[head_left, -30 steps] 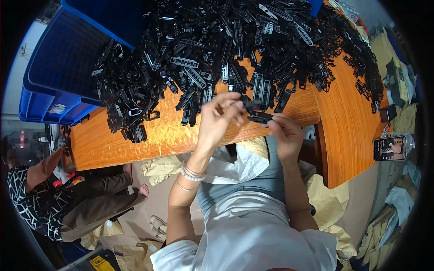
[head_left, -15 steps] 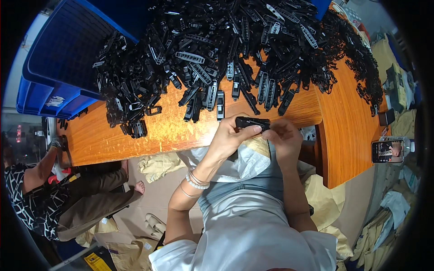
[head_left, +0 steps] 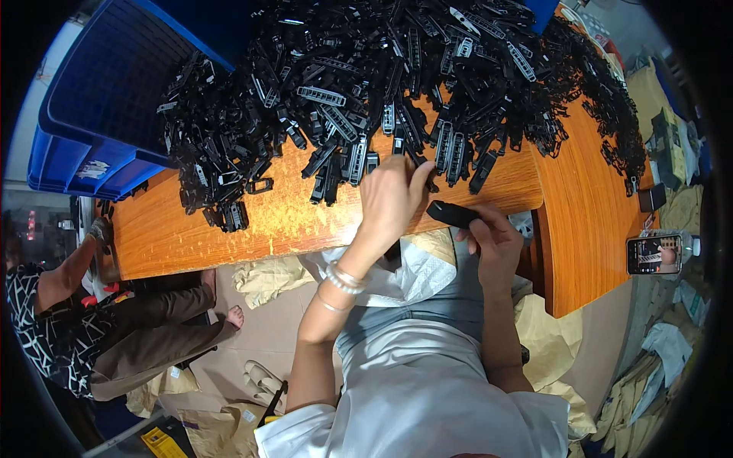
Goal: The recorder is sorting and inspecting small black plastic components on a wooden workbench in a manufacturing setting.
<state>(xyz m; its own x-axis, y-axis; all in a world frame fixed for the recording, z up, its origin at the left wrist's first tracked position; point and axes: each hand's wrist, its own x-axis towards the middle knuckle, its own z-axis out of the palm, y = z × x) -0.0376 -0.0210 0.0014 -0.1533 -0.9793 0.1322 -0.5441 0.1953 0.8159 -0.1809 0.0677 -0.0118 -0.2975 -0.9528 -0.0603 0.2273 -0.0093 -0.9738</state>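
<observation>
Evidently the right hand [head_left: 498, 238] has the black elongated part [head_left: 452, 214] pinched near one end between thumb and fingers, close to the front edge of the wooden table [head_left: 305, 237]. The left hand [head_left: 391, 197] is at the near fringe of the heap of black slotted parts [head_left: 366, 69], thumb apart from bent fingers; whether it grips anything cannot be told. With so much of the part jutting past the pinch, a slack hold or a knock from the other hand could tip it over the edge toward the white sack [head_left: 416, 278]. Pulling at the jumbled heap might drag neighbouring parts along. Bare wood runs along the front edge, broader leftward, while the blue crate [head_left: 107, 107] bounds the far left.
</observation>
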